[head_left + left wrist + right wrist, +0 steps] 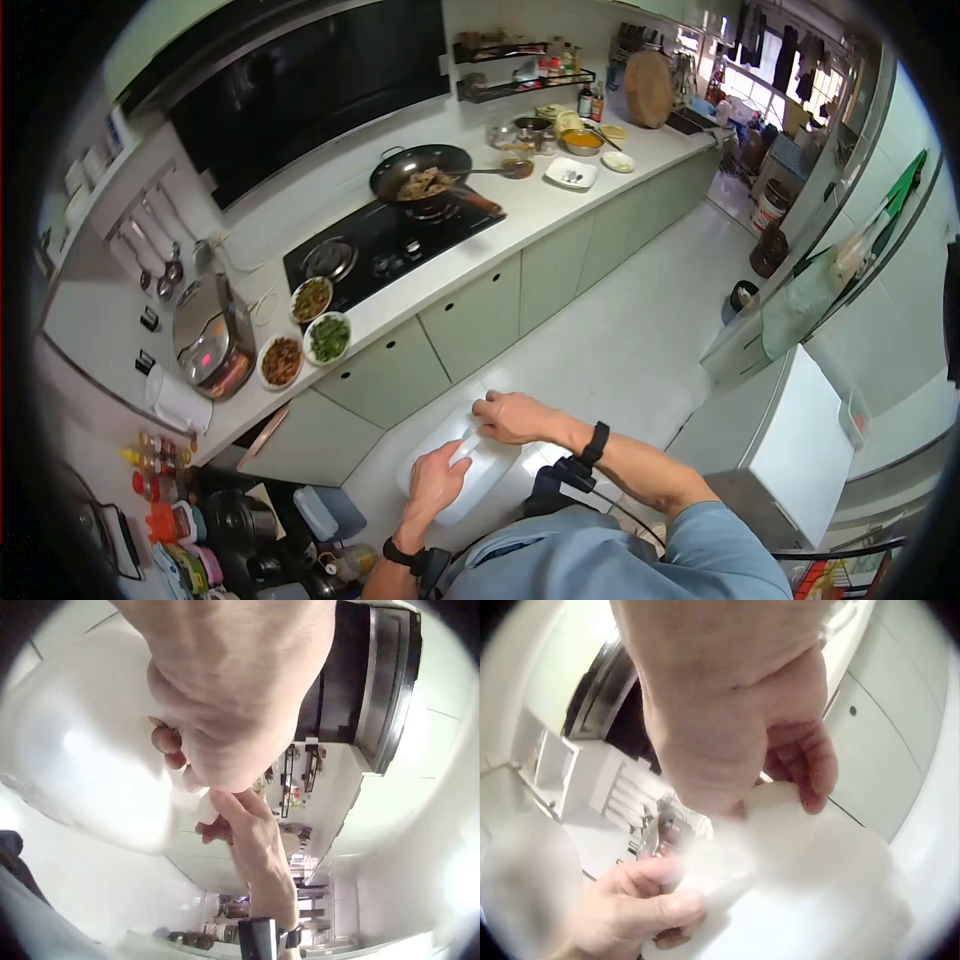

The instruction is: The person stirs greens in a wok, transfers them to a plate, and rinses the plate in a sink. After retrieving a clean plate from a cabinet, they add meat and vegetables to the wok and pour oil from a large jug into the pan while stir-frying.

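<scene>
A large translucent white jug (478, 488) hangs in front of the body, over the floor. The left hand (437, 480) grips its handle; in the left wrist view the curled fingers (166, 741) show beside the jug's white body (82, 742). At the jug's neck and cap (774, 806), the right hand (520, 418) pinches with thumb and fingers. The right wrist view shows the right hand (727, 735) above the cap and the left hand (641, 900) on the handle. Whether the cap is loose cannot be told.
A wok (420, 172) with food sits on the black stove (390, 250). Bowls of chopped food, one of greens (327, 338), stand by the rice cooker (213, 335). Further along the counter are a white plate (571, 174) and an orange-filled bowl (581, 142). A white cabinet (800, 440) stands right.
</scene>
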A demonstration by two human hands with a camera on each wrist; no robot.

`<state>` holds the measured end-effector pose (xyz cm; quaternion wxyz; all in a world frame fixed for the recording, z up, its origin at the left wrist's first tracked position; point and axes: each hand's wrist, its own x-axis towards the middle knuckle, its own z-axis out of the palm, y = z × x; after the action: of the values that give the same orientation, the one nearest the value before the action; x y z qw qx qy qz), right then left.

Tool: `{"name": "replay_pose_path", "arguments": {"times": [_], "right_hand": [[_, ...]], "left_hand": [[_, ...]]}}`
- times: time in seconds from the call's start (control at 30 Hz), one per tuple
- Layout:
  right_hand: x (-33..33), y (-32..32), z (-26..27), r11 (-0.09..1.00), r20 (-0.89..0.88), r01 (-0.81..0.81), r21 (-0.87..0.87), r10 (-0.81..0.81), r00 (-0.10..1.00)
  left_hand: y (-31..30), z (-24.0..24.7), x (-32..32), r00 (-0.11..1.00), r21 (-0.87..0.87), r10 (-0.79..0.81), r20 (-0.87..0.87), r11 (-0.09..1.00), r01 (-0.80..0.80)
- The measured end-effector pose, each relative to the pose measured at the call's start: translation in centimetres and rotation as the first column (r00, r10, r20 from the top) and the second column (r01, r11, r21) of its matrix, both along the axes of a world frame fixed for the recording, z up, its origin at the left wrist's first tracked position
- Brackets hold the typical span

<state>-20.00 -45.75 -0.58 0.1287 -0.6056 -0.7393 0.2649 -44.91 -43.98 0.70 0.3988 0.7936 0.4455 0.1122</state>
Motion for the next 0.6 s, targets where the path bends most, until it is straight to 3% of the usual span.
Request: {"name": "replay_pose_path", "arguments": {"times": [0.03, 0.07, 0.13, 0.2, 0.3, 0.37, 0.4, 0.47, 0.6], "right_hand": [[3.5, -0.6, -0.2, 0.986, -0.157, -0.024, 0.165, 0.050, 0.986], [6.0, -0.9, 0.5, 0.986, -0.157, -0.013, 0.164, 0.039, 0.987], [10.7, -1.2, 3.1, 0.979, 0.032, 0.201, 0.010, -0.201, 0.979], [15.0, -0.7, 3.1, 0.959, 0.106, 0.270, -0.086, -0.261, 0.960], [20.8, -1.3, 3.4, 0.936, 0.040, 0.350, 0.043, -0.351, 0.935], [24.6, -2.1, 4.2, 0.869, -0.282, 0.324, 0.374, -0.226, 0.932], [25.9, -2.1, 4.7, 0.864, -0.284, 0.338, 0.373, -0.240, 0.928], [28.9, -1.6, 6.1, 0.822, -0.160, 0.538, 0.186, -0.515, 0.842], [36.5, 1.2, 5.1, 0.788, -0.060, 0.610, 0.082, -0.607, 0.792]], "left_hand": [[0.5, 0.6, 2.9, 1.000, 0.005, -0.013, -0.009, 1.000, 0.013], [1.0, 1.1, 5.7, 1.000, 0.011, -0.025, -0.013, 1.000, 0.025], [2.1, 1.9, 10.9, 0.998, 0.020, -0.066, 0.019, 0.998, 0.066], [3.0, 2.2, 15.7, 0.993, 0.021, -0.113, 0.046, 0.993, 0.112], [4.7, 3.1, 22.4, 0.976, 0.084, -0.201, 0.084, 0.977, 0.194], [5.9, 4.0, 26.5, 0.961, 0.105, -0.252, 0.118, 0.965, 0.240], [6.5, 4.2, 28.4, 0.957, 0.105, -0.266, 0.116, 0.961, 0.255], [8.1, 4.5, 32.5, 0.945, 0.124, -0.308, 0.112, 0.948, 0.294], [11.4, 4.6, 40.9, 0.917, 0.150, -0.390, 0.085, 0.915, 0.375]]}}
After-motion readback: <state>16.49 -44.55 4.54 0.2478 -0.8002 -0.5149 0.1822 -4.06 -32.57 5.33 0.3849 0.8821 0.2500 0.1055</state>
